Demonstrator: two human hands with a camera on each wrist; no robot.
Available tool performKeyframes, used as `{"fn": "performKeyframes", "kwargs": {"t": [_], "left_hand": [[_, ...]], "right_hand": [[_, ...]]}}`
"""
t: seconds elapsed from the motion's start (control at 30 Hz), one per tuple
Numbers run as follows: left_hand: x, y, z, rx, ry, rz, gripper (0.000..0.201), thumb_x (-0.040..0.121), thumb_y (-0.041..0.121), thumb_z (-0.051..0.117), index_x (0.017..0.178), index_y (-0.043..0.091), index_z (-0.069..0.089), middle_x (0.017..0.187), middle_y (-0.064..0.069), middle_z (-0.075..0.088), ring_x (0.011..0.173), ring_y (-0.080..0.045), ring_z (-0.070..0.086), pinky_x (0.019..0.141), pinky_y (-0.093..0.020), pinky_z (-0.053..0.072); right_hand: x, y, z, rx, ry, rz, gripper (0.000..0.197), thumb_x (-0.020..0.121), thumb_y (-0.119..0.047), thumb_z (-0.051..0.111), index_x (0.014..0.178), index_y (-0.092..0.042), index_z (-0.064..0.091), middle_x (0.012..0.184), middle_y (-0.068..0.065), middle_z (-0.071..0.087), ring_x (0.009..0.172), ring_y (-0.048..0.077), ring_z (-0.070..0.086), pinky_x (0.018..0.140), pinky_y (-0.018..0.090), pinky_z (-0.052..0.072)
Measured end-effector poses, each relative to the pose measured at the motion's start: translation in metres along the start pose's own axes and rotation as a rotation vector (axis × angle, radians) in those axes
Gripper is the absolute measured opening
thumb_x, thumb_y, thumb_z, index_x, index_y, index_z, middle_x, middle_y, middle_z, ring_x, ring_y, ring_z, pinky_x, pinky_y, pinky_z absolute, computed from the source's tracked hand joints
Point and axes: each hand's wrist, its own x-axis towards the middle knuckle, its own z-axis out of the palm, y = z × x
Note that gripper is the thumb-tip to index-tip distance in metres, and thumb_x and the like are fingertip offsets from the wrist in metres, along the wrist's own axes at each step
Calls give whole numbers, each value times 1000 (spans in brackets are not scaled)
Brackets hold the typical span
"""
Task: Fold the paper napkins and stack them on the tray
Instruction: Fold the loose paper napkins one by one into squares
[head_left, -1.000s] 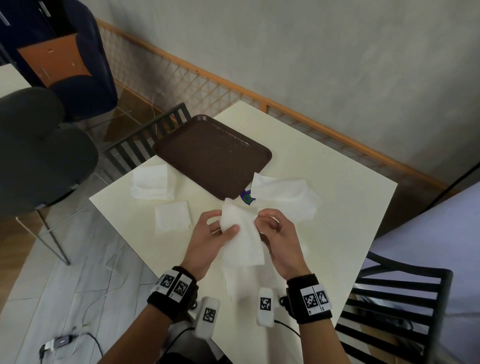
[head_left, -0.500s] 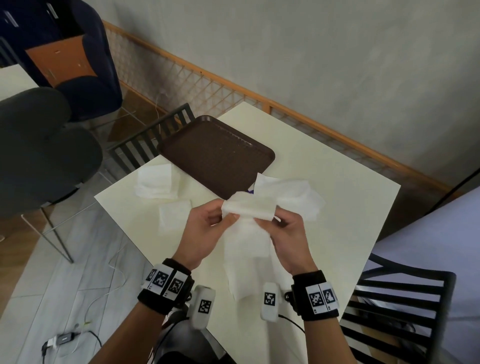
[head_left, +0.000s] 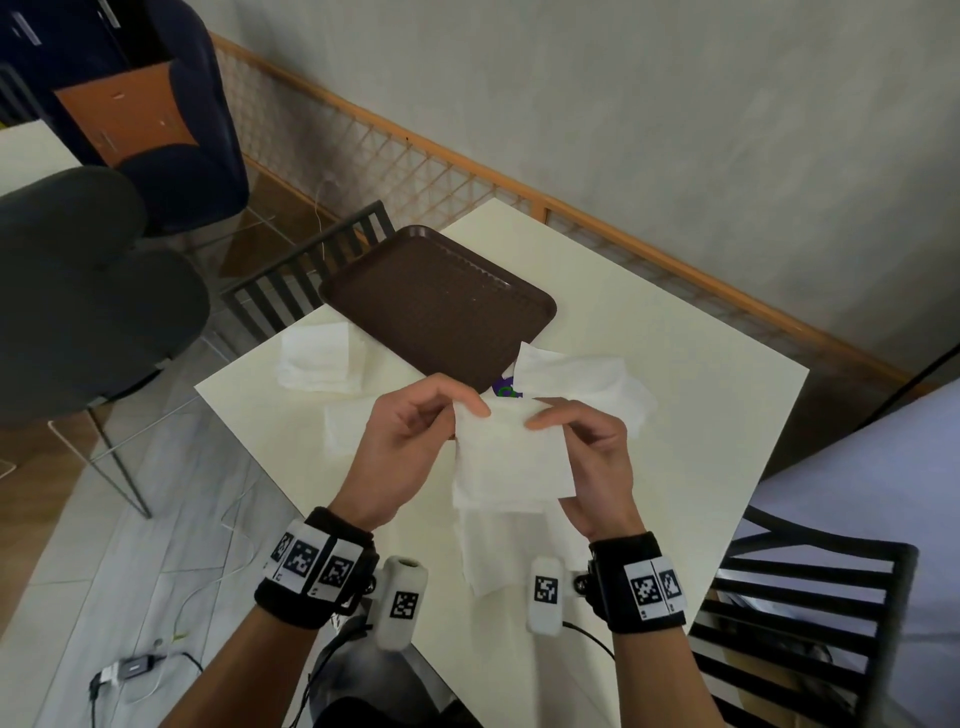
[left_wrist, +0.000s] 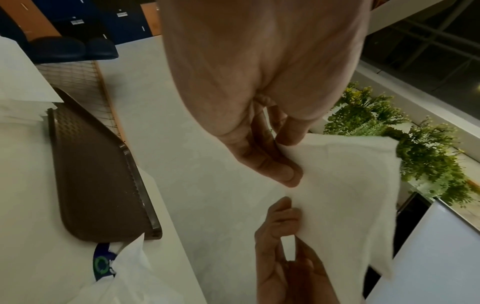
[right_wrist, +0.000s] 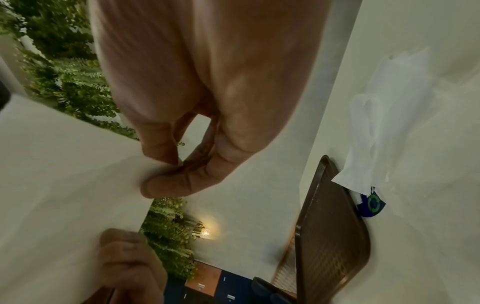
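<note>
Both hands hold one white paper napkin (head_left: 511, 457) up above the cream table (head_left: 701, 415), folded over so it hangs from its top edge. My left hand (head_left: 410, 441) pinches the top left corner between thumb and fingers; in the left wrist view the left hand (left_wrist: 280, 162) pinches the napkin (left_wrist: 345, 197). My right hand (head_left: 587, 447) pinches the top right corner, and the right wrist view shows the right hand (right_wrist: 179, 164) pinching the napkin (right_wrist: 64, 185). The brown tray (head_left: 441, 306) lies bare beyond the hands.
A napkin pack (head_left: 582, 379) with loose white napkins lies right of the tray. Folded napkins (head_left: 319, 358) lie left of the tray, another (head_left: 345, 428) nearer. Black chairs stand at the right (head_left: 810, 597) and far left (head_left: 306, 280) edges of the table. A cable runs across the floor.
The hands have lifted the napkin and folded it over, moving apart to its two top corners. It now hangs as a shorter, wider rectangle.
</note>
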Motion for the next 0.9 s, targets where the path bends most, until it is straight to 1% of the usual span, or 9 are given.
{"fn": "performKeyframes", "kwargs": {"t": [0.1, 0.2, 0.3, 0.37, 0.43, 0.53, 0.67, 0.8, 0.9], "left_hand": [[-3, 0, 0, 50, 16, -29, 34, 102, -22, 38, 94, -10, 69, 72, 15, 63, 63, 0, 53, 64, -10, 42], [-9, -2, -6, 131, 16, -8, 27, 99, -9, 44, 86, -6, 69, 70, 13, 58, 64, -7, 45, 65, -15, 37], [-16, -4, -13, 200, -8, 15, 24, 97, -2, 50, 83, 1, 69, 79, -2, 66, 74, -22, 56, 71, -24, 42], [-20, -5, -16, 306, -52, 67, 22, 99, 1, 54, 82, 3, 68, 80, -3, 67, 75, -23, 62, 72, -24, 46], [-22, -8, -17, 418, -91, 106, 22, 101, 11, 57, 82, 7, 67, 78, -1, 68, 75, -24, 66, 71, -27, 52], [-22, -13, -22, 479, -45, 107, 32, 105, 23, 56, 79, 5, 64, 72, -4, 63, 71, -28, 62, 68, -39, 52], [-24, -11, -34, 442, 117, 97, 38, 105, 22, 68, 71, 6, 61, 65, -4, 59, 64, -28, 58, 67, -35, 52], [-17, -24, -56, 368, 279, -48, 35, 91, 21, 86, 70, 13, 60, 65, 2, 59, 62, -17, 51, 66, -25, 46], [2, -53, -91, 394, 325, -201, 33, 85, 28, 92, 84, 18, 61, 82, 3, 65, 74, -23, 62, 68, -35, 53]], "right_hand": [[-1, 0, -3, -50, -24, -3, 29, 92, 6, 62, 81, -8, 85, 118, 32, 70, 105, 39, 64, 86, 45, 46], [-4, -2, -7, -61, -77, 9, 42, 84, 13, 51, 77, -10, 86, 115, 19, 74, 106, 35, 65, 84, 36, 49], [-4, -9, -7, -98, -104, -27, 34, 79, 11, 43, 80, 3, 77, 112, 25, 75, 113, 42, 65, 94, 44, 49], [-4, -8, 4, -369, -55, -98, 29, 98, 0, 44, 87, -1, 71, 106, 13, 77, 110, 36, 69, 94, 45, 51], [-5, -2, 27, -816, -83, -239, 31, 112, -25, 47, 93, -14, 69, 98, -5, 74, 101, 24, 67, 86, 42, 50], [-6, 20, 52, -1208, -186, -436, 40, 117, -38, 36, 86, -23, 58, 80, -15, 49, 83, 18, 48, 72, 44, 40], [6, 38, 53, -1086, -95, -342, 37, 114, -37, 48, 80, -30, 35, 70, -15, 35, 75, 16, 36, 67, 44, 37], [15, 50, 54, -906, 61, -135, 45, 116, -37, 50, 76, -17, 47, 66, -8, 54, 64, 14, 49, 64, 34, 42], [22, 58, 46, -839, 152, -20, 39, 117, -37, 46, 82, -21, 52, 72, -3, 66, 65, 12, 59, 66, 27, 45]]}}
